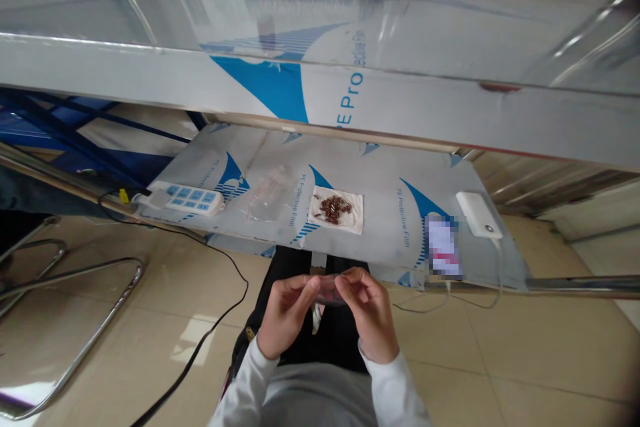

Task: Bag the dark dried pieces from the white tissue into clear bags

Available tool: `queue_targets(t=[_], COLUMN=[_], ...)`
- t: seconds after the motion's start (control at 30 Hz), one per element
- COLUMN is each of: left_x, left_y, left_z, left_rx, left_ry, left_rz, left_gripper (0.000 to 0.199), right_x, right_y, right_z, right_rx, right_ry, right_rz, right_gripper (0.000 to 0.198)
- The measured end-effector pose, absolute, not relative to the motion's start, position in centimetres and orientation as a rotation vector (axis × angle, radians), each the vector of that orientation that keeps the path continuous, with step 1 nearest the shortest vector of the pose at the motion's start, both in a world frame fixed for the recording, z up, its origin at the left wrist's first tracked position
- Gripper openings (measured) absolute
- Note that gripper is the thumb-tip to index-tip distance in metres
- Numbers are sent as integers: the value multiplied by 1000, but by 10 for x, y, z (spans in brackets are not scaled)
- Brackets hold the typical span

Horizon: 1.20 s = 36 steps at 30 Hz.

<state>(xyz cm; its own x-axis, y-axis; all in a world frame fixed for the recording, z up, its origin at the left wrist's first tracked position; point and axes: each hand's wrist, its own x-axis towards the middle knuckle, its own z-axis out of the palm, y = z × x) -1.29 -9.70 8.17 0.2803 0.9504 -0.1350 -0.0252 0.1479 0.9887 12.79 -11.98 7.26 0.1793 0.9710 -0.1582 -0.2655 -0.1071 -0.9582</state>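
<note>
Over my lap, my left hand (pixel 290 310) and my right hand (pixel 367 310) pinch the two sides of a small clear plastic bag (pixel 329 291) between thumbs and fingers. The bag is see-through, and I cannot make out whether anything is in it. Just beyond my hands, a white paper napkin (pixel 356 221) lies on the lower shelf (pixel 270 147). A heap of small brown pieces (pixel 334 209), perhaps screws, rests on the napkin. Left of it lies a crumpled clear plastic bag (pixel 265 193).
A white power strip (pixel 195 199) lies at the shelf's left, its black cord (pixel 215 327) running down to the floor. At the right are a phone (pixel 443 247) and a white power bank (pixel 479 215) with cables. An upper shelf (pixel 410 93) overhangs the back. A metal-framed chair (pixel 120 300) stands left.
</note>
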Motion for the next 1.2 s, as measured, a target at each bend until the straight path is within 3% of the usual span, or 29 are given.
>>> queue_targets(t=[0.53,0.67,0.97,1.1,1.2], left_x=[-10,-18,-83,-98,-97], left_y=[-63,-50,50,93,106], left_z=[54,26,-11,-13,-16], left_rx=[1280,1257,1564,1658,1765], left_ry=[954,1015,1990,2229,2278], left_rz=[797,750,851,774,667], left_gripper=[53,41,34,43,36], right_x=[174,229,325,339,336], right_y=[-91,-44,64,78,71], right_z=[74,56,-9,-9,-3], right_rx=[-1423,-1565,-1950,-2059,-2059], right_ry=[-1026,-969,-919,-975,-1038], right_rz=[1322,1156,834,558,352], right_gripper=[32,39,40,58,74])
